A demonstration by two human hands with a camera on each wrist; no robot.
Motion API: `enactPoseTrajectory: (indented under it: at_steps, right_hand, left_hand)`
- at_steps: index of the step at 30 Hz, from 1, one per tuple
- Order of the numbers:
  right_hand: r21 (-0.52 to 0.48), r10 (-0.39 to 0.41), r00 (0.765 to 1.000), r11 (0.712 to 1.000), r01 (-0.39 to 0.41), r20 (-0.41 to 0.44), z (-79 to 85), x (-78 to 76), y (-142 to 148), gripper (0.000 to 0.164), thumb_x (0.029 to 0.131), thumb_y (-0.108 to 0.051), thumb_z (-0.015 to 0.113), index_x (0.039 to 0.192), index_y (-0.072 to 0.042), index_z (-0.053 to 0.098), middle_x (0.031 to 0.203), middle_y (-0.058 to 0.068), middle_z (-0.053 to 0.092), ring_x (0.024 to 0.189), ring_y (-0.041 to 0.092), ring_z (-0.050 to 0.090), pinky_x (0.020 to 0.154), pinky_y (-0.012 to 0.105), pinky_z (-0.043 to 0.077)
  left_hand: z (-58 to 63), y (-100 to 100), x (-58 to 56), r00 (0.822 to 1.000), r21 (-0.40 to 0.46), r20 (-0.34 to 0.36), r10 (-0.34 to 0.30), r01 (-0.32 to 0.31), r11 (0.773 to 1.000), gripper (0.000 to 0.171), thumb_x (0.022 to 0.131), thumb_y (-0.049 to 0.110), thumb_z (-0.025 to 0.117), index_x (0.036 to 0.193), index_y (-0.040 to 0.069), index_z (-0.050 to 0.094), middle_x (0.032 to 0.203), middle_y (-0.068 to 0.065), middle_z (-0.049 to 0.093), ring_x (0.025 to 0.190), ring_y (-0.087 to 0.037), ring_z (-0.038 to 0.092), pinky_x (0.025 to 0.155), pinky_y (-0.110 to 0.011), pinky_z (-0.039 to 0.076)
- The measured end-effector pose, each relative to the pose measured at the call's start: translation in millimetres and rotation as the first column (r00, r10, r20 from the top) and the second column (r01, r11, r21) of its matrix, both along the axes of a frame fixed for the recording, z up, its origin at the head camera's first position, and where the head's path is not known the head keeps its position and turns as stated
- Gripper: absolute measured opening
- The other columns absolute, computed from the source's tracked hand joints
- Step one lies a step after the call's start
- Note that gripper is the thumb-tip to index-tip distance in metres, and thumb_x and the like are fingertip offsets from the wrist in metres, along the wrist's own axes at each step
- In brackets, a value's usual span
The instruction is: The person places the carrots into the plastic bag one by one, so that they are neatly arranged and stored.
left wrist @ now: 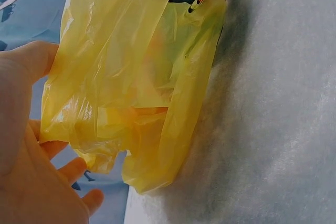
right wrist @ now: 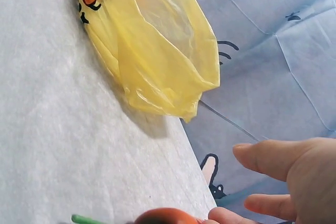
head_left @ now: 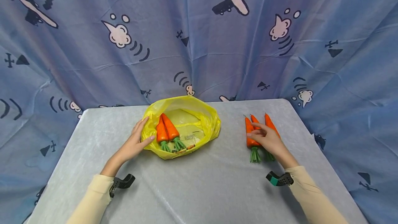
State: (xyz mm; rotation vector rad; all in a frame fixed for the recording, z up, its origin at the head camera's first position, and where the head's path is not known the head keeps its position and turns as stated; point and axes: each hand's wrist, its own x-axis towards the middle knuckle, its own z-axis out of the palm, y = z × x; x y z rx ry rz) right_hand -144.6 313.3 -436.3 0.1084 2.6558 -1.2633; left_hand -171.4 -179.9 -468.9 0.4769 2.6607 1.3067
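A yellow plastic bag (head_left: 212, 118) lies on the table with its mouth wide, and two orange carrots (head_left: 169, 128) with green stubs lie inside its left part. My left hand (head_left: 134, 143) rests against the bag's left side, thumb and fingers spread; in the left wrist view the yellow film (left wrist: 121, 51) covers the thumb's tip. On the right, my right hand (head_left: 271, 141) is over three carrots (head_left: 249, 132), fingers extended above them. The right wrist view has the thumb apart from the fingers (right wrist: 268, 205), with a carrot (right wrist: 168, 216) beside the fingertips at the lower edge.
The grey-white table (head_left: 192, 182) ends at a blue curtain (head_left: 168, 44) printed with planes and clouds. Black straps (head_left: 124, 182) sit on both wrists. The bag and the right-hand carrots lie apart, near the table's far edge.
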Motion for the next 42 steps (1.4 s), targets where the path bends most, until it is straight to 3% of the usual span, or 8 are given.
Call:
enactPoseTrajectory:
  at_steps: [6,13,22,28,36,42]
  right_hand:
    - [0.022,-0.02,0.999,1.0,0.019,0.041,0.9,3.0,6,0.073,0.096,-0.042,0.062,0.153,-0.005,0.035,0.13,0.021,0.063,0.121,0.032,0.056,0.096,0.039,0.048]
    - [0.007,-0.015,0.999,1.0,0.015,0.04,0.2,3.4,8,0.071,0.096,-0.038,0.063,0.152,-0.004,0.036,0.124,0.021,0.066,0.116,0.029,0.059,0.086,0.026,0.048]
    - [-0.006,-0.012,0.999,1.0,0.013,0.049,-4.8,-1.3,7,0.072,0.098,-0.038,0.061,0.152,0.001,0.034,0.129,0.023,0.062,0.119,0.032,0.057,0.097,0.041,0.049]
    - [-0.028,-0.036,0.998,0.999,0.038,0.044,-7.5,-2.8,4,0.071,0.096,-0.039,0.063,0.151,-0.003,0.037,0.13,0.022,0.063,0.119,0.029,0.058,0.092,0.031,0.049]
    - [-0.019,-0.045,0.998,0.999,0.045,0.035,-13.8,-4.4,2,0.069,0.095,-0.036,0.065,0.15,-0.003,0.039,0.124,0.021,0.064,0.104,0.017,0.059,0.079,0.02,0.048]
    - [-0.012,-0.048,0.998,0.999,0.049,0.049,-13.4,-5.4,-1,0.069,0.096,-0.037,0.063,0.151,-0.004,0.037,0.128,0.022,0.061,0.112,0.027,0.058,0.08,0.022,0.047]
  left_hand:
    - [-1.1,-1,0.1,1.0,-0.002,-0.004,0.002,-0.002,1.0,0.084,0.098,0.038,0.06,0.161,0.024,0.007,0.166,-0.016,0.005,0.153,-0.042,0.007,0.116,-0.072,0.015]
    - [-1.8,-1,0.3,1.0,0.001,-0.013,0.001,-0.001,1.0,0.083,0.098,0.037,0.06,0.161,0.023,0.008,0.166,-0.016,0.006,0.153,-0.042,0.008,0.116,-0.072,0.015]
    - [-1.3,0,1.8,1.0,0.004,-0.012,0.004,-0.004,1.0,0.083,0.098,0.036,0.06,0.161,0.021,0.009,0.166,-0.017,0.006,0.153,-0.042,0.008,0.116,-0.072,0.015]
    - [-1.1,0,3.2,1.0,0.007,-0.019,0.005,-0.005,1.0,0.083,0.098,0.035,0.061,0.161,0.018,0.01,0.166,-0.017,0.008,0.152,-0.042,0.008,0.117,-0.071,0.015]
    - [-0.5,0,2.4,1.0,0.005,-0.007,-0.002,0.002,1.0,0.082,0.098,0.036,0.06,0.161,0.019,0.009,0.166,-0.017,0.007,0.152,-0.042,0.008,0.116,-0.071,0.016]
    - [-0.4,0,0.9,1.0,0.0,-0.002,0.0,0.0,1.0,0.083,0.098,0.037,0.059,0.161,0.021,0.008,0.166,-0.016,0.006,0.153,-0.042,0.007,0.117,-0.071,0.015]
